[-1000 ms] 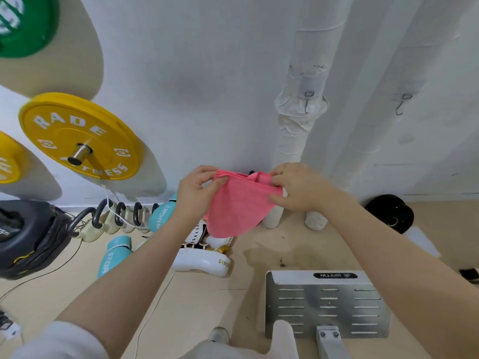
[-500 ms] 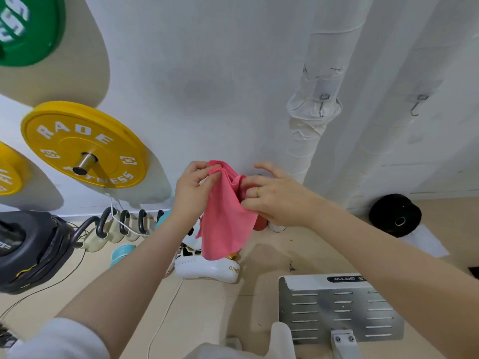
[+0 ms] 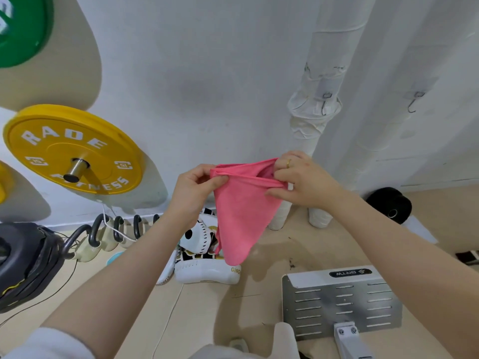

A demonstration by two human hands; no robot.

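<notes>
A pink cloth (image 3: 242, 211) hangs in the air in front of the white wall, its top edge stretched between both hands and its lower part drooping to a point. My left hand (image 3: 193, 191) pinches the cloth's left top corner between thumb and fingers. My right hand (image 3: 302, 180), with a ring on one finger, pinches the right top corner, where the fabric is bunched into folds.
A yellow weight plate (image 3: 72, 149) sits on a wall peg at left, a green plate (image 3: 20, 29) above it. On the floor lie white boxing pads (image 3: 207, 265), coiled grips (image 3: 108, 229), a black bag (image 3: 23, 263), a metal footplate (image 3: 342, 301) and a black plate (image 3: 390, 204). Wrapped white pipes (image 3: 318, 112) run down the wall.
The hands came together with the cloth bunched between them, then drew apart again; the cloth's top edge is now stretched out, with my right hand farther right.
</notes>
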